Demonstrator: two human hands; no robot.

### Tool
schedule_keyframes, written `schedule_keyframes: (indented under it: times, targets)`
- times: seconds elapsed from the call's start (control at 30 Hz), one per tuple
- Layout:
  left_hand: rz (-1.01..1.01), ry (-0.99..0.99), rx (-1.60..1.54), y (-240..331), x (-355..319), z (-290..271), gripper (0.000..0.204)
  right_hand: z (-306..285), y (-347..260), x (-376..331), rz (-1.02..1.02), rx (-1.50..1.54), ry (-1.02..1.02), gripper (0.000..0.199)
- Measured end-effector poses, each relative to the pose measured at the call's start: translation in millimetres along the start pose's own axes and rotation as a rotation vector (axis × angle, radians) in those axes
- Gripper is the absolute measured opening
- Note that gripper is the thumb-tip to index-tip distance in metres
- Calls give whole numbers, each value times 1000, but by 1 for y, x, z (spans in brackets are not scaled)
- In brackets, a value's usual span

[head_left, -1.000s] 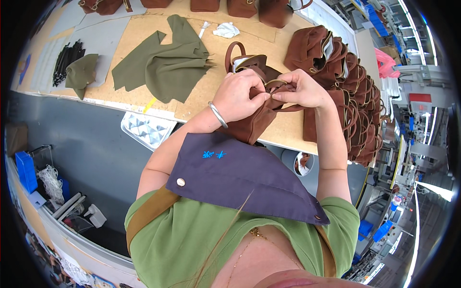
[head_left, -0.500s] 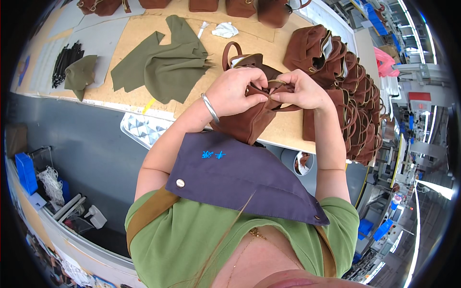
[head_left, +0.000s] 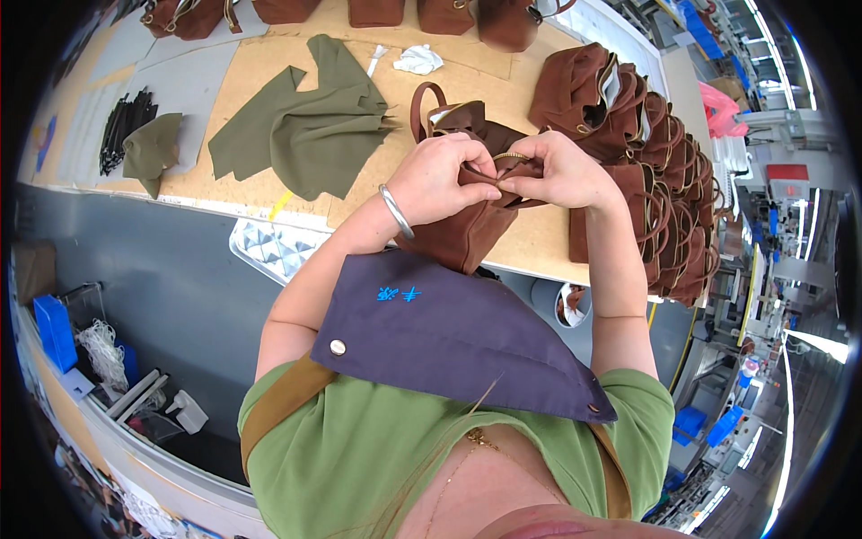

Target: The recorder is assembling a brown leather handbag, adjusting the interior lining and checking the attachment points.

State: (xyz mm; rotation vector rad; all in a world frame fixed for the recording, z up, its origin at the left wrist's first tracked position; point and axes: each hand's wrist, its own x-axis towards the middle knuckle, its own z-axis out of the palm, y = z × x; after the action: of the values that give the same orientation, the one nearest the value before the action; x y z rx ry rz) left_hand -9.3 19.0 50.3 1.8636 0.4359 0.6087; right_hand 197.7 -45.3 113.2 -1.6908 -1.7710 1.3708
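Observation:
A reddish-brown handbag (head_left: 467, 235) stands at the near edge of the workbench, its loop handle raised at the far side. My left hand (head_left: 446, 177) pinches the bag's top edge between thumb and fingers. Close beside it, my right hand (head_left: 555, 171) grips the same edge, its thumb almost meeting the left thumb. A brass-coloured zip (head_left: 512, 156) curves along the opening next to the right fingers. My hands hide much of the bag's mouth and whatever lies inside it.
Many similar brown bags (head_left: 660, 171) crowd the right side, with more along the far edge. Left of my hands lie olive cloth (head_left: 314, 130), a bundle of black strips (head_left: 126, 126) and a crumpled white piece (head_left: 418, 59). Beneath the bench sits a bin (head_left: 570, 305).
Both hands stay on the bag's top edge, with only slight shifts of the fingers. The whole view has moved a little.

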Motion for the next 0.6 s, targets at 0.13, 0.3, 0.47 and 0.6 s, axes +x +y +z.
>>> schedule_keyframes:
  times: [0.13, 0.3, 0.47, 0.6]
  targets:
    - [2, -20, -4, -2, 1, 0, 16, 0, -3, 0, 5, -24, 4, 23]
    - [37, 5, -44, -7, 0, 3, 14, -1, -8, 0, 22, -82, -19, 15]
    - [1, 66, -169, -17, -3, 9, 15, 7, -16, -4, -10, -129, 181, 33]
    - [34, 91, 94, 3, -5, -5, 16, 14, -14, -17, -14, -9, 344, 30]
